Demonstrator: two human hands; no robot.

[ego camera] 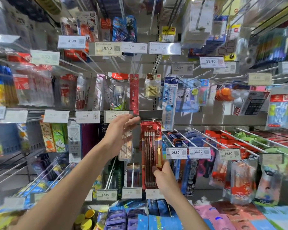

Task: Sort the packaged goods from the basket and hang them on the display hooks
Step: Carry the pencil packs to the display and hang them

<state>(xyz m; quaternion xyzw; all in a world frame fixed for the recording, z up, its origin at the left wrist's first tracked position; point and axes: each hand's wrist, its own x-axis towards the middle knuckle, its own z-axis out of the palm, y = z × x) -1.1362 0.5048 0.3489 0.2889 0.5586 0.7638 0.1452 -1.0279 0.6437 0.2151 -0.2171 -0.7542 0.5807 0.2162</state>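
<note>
Red pencil pack [150, 151] is up at the display, upright. Its top edge sits just under the blank grey label plate [150, 114], and the bottom end is in your right hand [164, 174]. The right hand is grasping it: thumb across the front of the lower card, fingers wrapped behind. Your left hand [121, 130] is unclenched and carries nothing. Its fingers are stretched out, tips touching where the 3.90 price tag [114, 116] meets the grey plate. I read this as the threading step, with the hang hole not yet clearly on a peg. The hole area is small and blurred, and I can't make out the peg tip. Suggest using the left fingers to tip the plate up so the peg end is exposed. Holding from the bottom leaves the top free to swing, so either slide the right-hand grip higher or steady the top with the left. Keep the card square to the peg and push straight back. Watch the pale pack [125, 146] hanging just to the left, which could snag. The basket isn't in view.
</note>
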